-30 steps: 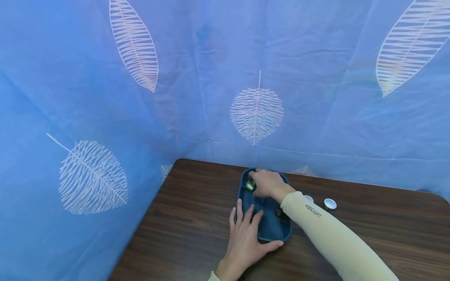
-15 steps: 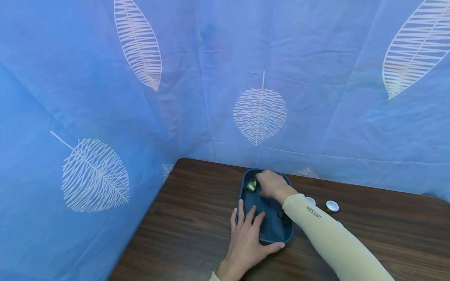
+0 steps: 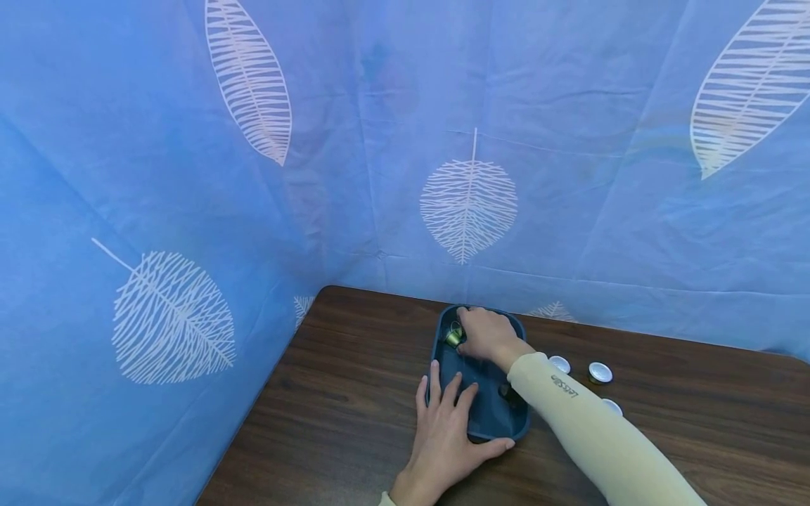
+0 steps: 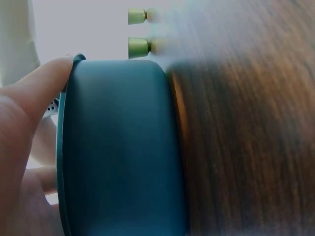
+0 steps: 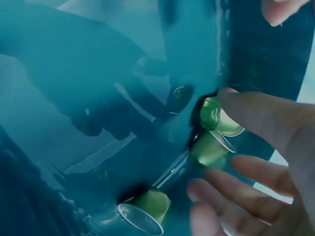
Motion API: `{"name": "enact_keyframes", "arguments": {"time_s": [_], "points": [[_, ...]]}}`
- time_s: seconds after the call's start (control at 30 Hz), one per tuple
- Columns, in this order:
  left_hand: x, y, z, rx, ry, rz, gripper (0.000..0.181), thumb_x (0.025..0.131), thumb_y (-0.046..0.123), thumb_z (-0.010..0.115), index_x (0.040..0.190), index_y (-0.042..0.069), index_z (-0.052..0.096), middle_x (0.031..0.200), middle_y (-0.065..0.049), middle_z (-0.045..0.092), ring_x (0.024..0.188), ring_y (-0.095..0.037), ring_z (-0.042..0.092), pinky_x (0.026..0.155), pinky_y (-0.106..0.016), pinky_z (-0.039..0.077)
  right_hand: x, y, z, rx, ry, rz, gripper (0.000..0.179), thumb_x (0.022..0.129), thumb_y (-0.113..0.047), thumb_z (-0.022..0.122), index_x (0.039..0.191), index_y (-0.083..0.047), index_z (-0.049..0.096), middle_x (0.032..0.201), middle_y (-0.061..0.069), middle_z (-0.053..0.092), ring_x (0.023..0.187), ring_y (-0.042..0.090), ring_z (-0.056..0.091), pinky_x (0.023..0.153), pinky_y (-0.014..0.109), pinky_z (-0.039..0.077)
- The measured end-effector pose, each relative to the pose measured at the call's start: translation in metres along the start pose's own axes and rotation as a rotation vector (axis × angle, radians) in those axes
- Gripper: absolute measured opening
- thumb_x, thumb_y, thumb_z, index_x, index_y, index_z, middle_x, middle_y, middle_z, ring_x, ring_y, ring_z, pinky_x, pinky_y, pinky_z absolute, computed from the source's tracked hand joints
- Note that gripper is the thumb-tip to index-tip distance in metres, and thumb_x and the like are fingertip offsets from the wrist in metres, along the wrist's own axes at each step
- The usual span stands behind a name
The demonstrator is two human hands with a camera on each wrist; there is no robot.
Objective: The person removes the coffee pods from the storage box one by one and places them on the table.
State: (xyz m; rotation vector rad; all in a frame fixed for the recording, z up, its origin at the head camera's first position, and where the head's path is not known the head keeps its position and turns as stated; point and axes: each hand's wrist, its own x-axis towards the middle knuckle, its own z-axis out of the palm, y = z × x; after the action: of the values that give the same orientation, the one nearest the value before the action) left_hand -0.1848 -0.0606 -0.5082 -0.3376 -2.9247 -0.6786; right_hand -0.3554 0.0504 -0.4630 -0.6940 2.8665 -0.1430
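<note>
A dark blue tray (image 3: 490, 422) lies on the table. My left hand (image 3: 443, 439) steadies its near-left side with fingers spread over the rim and thumb along the near edge. In the left wrist view, the thumb (image 4: 47, 83) rests at the tray's rim. My right hand (image 3: 490, 336) reaches into the far end of the tray, fingers parted around two green coffee capsules (image 5: 211, 147). Its thumb overlaps the upper capsule (image 5: 210, 114) in the right wrist view. Another green capsule (image 5: 150, 211) lies on its side in the tray, away from the fingers.
Coffee capsules with pale lids stand right of the tray: one near the sleeve (image 3: 560, 363), one farther right, capsule (image 3: 600, 372), and one part-hidden capsule (image 3: 612, 406). A dark object (image 3: 508, 393) sits by the tray's right wall. A blue leaf-print curtain (image 3: 380, 176) hangs behind the table.
My right hand draws slightly right from the capsules, then comes back toward them with its fingers more spread. The left hand stays at the tray.
</note>
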Motion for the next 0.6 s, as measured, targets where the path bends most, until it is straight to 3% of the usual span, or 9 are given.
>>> {"name": "enact_keyframes", "arguments": {"time_s": [0.1, 0.2, 0.4, 0.6], "points": [[-0.0002, -0.0002, -0.0001, 0.014, -0.007, 0.000, 0.087, 0.086, 0.083, 0.069, 0.147, 0.021, 0.067, 0.159, -0.011, 0.058, 0.165, -0.048, 0.021, 0.126, -0.071, 0.028, 0.0015, -0.0018, -0.0002, -0.018, 0.037, -0.009, 0.072, 0.094, -0.031, 0.086, 0.153, -0.005, 0.054, 0.146, 0.026, 0.062, 0.123, 0.041, 0.069, 0.088, 0.055, 0.063], [0.0003, 0.0000, 0.0004, 0.014, -0.024, -0.001, 0.088, 0.086, 0.085, 0.067, 0.148, 0.021, 0.066, 0.160, -0.010, 0.057, 0.165, -0.048, 0.021, 0.126, -0.071, 0.027, 0.0006, -0.0026, 0.0012, -0.009, 0.023, -0.025, 0.064, 0.097, -0.027, 0.083, 0.153, -0.009, 0.055, 0.149, 0.027, 0.057, 0.123, 0.041, 0.068, 0.085, 0.054, 0.063], [0.0008, 0.0000, 0.0005, -0.002, -0.027, 0.000, 0.088, 0.086, 0.084, 0.068, 0.148, 0.021, 0.066, 0.161, -0.010, 0.056, 0.166, -0.048, 0.020, 0.126, -0.071, 0.027, -0.0021, 0.0002, 0.0042, 0.036, 0.003, -0.051, 0.042, 0.103, -0.011, 0.072, 0.144, -0.004, 0.066, 0.144, 0.027, 0.062, 0.115, 0.039, 0.072, 0.089, 0.052, 0.063], [-0.0001, -0.0018, 0.0011, 0.013, -0.006, 0.012, 0.087, 0.087, 0.084, 0.067, 0.147, 0.021, 0.067, 0.160, -0.010, 0.057, 0.165, -0.049, 0.022, 0.125, -0.071, 0.028, -0.0034, 0.0000, 0.0073, 0.016, 0.008, -0.071, 0.044, 0.098, -0.020, 0.081, 0.138, -0.005, 0.071, 0.134, 0.022, 0.068, 0.111, 0.035, 0.073, 0.090, 0.051, 0.063]]}}
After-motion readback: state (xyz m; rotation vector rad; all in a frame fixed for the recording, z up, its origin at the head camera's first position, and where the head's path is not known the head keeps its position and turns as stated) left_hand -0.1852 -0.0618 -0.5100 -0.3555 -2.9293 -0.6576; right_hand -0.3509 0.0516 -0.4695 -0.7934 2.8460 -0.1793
